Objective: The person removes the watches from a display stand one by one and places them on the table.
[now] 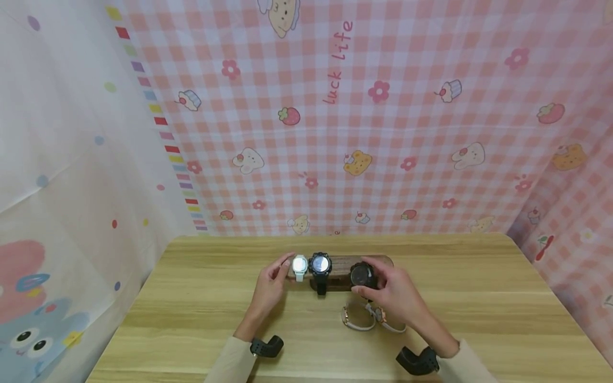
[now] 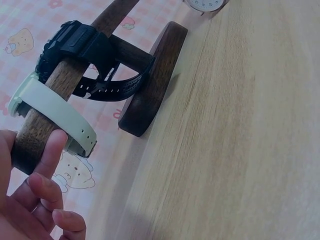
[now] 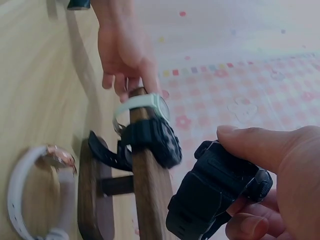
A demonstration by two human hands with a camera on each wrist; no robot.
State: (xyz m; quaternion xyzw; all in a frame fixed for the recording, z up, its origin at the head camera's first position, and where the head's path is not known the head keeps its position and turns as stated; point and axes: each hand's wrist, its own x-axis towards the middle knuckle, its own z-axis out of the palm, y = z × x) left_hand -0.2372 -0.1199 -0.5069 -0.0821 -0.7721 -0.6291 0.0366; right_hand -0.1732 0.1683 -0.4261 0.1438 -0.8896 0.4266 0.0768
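Observation:
A dark wooden watch stand [image 1: 341,264] stands on the table, its raised bar joined to a base by a short post. My left hand [image 1: 270,282] pinches the bar's left end between thumb and forefinger. Beside those fingers a pale mint watch [image 2: 60,107] is looped round the bar, with a bulky black watch [image 2: 82,45] next to it. In my right hand [image 1: 395,290] is another black watch [image 3: 205,185], gripped by its case between thumb and fingers. In the right wrist view it is apart from the bar, its strap hanging in a loop.
Two watches with pale straps lie in front of the stand: a left one [image 1: 359,327] and a right one [image 1: 399,331]. The wooden table [image 1: 210,298] meets a pink checked cloth [image 1: 325,186] behind and a white patterned cloth [image 1: 96,175] on the left.

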